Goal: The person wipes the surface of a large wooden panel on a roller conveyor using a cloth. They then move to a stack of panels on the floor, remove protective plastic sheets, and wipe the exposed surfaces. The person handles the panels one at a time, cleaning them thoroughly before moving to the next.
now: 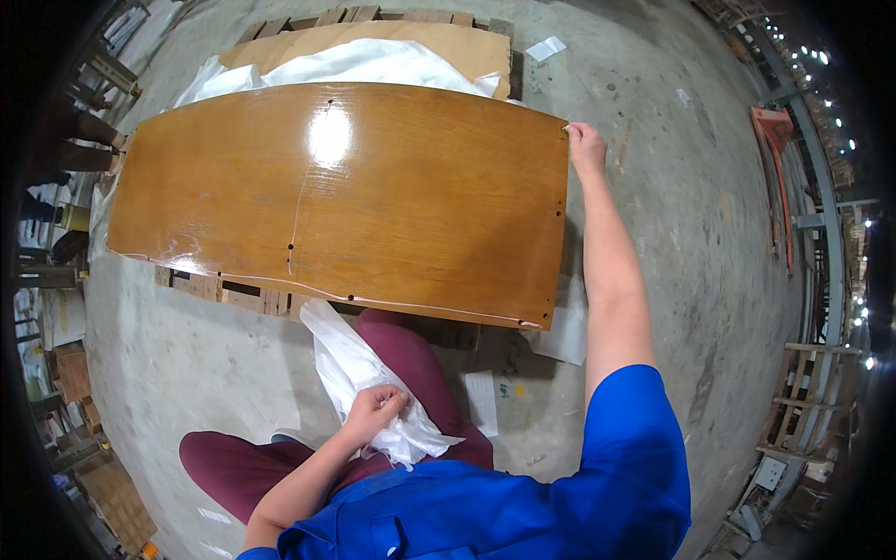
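A large glossy brown wooden panel (pixel 420 205) lies flat in front of me, with small dark holes along its edges and middle. A thin white line (pixel 448 307) runs along its near edge, and a fainter one crosses its middle. At the panel's far right corner, beside a hole, my right hand (pixel 588 151) is pinched closed; whatever the fingertips hold is too small to tell. My left hand (pixel 375 413) is closed over a crumpled white sheet (pixel 341 359) on my lap. Its curled fingers hide whether they grip the sheet.
A wooden pallet (pixel 247 297) shows under the panel. Beyond stands another pallet with a tan board (pixel 467 49) and white wrapping (pixel 373 63). Another person's legs (pixel 89 140) are at the panel's left end. An orange pallet jack (pixel 773 131) stands right; papers (pixel 482 403) lie on the floor.
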`<act>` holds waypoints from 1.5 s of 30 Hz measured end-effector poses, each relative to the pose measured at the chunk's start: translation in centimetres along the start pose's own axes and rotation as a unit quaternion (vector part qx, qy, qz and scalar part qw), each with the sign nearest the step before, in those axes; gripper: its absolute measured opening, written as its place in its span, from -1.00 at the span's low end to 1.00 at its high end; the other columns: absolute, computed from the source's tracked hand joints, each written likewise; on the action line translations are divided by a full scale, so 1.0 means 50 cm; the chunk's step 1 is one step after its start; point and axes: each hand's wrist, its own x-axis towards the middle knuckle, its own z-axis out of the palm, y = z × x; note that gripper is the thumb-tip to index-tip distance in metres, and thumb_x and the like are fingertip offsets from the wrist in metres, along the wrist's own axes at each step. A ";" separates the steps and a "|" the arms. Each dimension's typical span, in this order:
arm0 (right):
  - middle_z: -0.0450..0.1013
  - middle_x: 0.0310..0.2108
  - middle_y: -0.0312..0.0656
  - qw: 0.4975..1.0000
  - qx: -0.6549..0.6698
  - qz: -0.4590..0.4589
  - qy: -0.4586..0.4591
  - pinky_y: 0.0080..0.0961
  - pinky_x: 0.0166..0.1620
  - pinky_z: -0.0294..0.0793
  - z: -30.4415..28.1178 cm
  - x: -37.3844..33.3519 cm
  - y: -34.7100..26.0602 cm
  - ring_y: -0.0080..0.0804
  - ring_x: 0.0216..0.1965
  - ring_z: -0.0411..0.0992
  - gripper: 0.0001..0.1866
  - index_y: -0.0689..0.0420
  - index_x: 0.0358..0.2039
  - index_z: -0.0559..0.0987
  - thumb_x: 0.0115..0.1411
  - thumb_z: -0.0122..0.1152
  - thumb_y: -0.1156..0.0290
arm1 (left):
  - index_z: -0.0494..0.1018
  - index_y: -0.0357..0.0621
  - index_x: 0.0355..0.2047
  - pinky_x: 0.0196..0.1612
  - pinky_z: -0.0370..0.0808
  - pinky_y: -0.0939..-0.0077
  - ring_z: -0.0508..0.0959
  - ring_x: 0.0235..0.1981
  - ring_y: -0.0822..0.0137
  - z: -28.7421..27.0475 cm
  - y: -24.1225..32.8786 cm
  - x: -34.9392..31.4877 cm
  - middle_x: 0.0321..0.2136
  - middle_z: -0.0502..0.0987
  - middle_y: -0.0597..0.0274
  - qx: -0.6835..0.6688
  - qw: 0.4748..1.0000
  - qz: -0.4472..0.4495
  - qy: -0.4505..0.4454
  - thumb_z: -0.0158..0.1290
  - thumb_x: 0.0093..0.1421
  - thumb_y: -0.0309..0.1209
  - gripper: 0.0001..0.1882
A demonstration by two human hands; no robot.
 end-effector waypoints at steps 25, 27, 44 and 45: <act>0.47 -0.40 -0.02 0.998 0.012 -0.059 -0.011 -0.28 -0.21 0.41 -0.077 -0.178 -0.021 -0.05 -0.31 0.43 -0.84 0.18 -0.40 0.56 0.10 0.05 0.40 | 0.51 -0.27 -0.49 -0.53 0.29 0.60 0.36 -0.60 0.56 -0.002 -0.010 -0.007 -0.67 0.43 0.35 0.011 0.999 0.034 0.006 -0.03 0.18 -0.32 -0.74; 0.47 -0.39 -0.02 0.998 0.017 -0.058 -0.023 -0.28 -0.23 0.42 -0.089 -0.209 -0.027 -0.05 -0.33 0.43 -0.85 0.18 -0.40 0.56 0.10 0.05 0.41 | 0.51 -0.28 -0.49 -0.54 0.29 0.60 0.36 -0.60 0.56 -0.003 -0.013 -0.009 -0.68 0.42 0.36 0.016 0.999 0.027 0.008 -0.04 0.18 -0.32 -0.73; 0.45 -0.44 -0.04 0.997 -0.005 -0.076 -0.020 -0.29 -0.28 0.41 -0.116 -0.300 -0.036 -0.08 -0.36 0.43 -0.88 0.20 -0.43 0.53 0.10 0.06 0.45 | 0.49 -0.32 -0.51 -0.52 0.28 0.60 0.34 -0.59 0.56 0.000 -0.004 -0.028 -0.68 0.41 0.34 0.058 0.996 0.053 0.030 -0.04 0.16 -0.34 -0.74; 0.45 -0.44 -0.04 0.997 -0.005 -0.077 -0.022 -0.29 -0.28 0.41 -0.116 -0.301 -0.037 -0.08 -0.36 0.43 -0.88 0.20 -0.43 0.53 0.10 0.05 0.45 | 0.49 -0.32 -0.51 -0.52 0.28 0.60 0.34 -0.60 0.56 0.001 -0.005 -0.029 -0.68 0.41 0.35 0.064 0.996 0.060 0.033 -0.03 0.16 -0.34 -0.74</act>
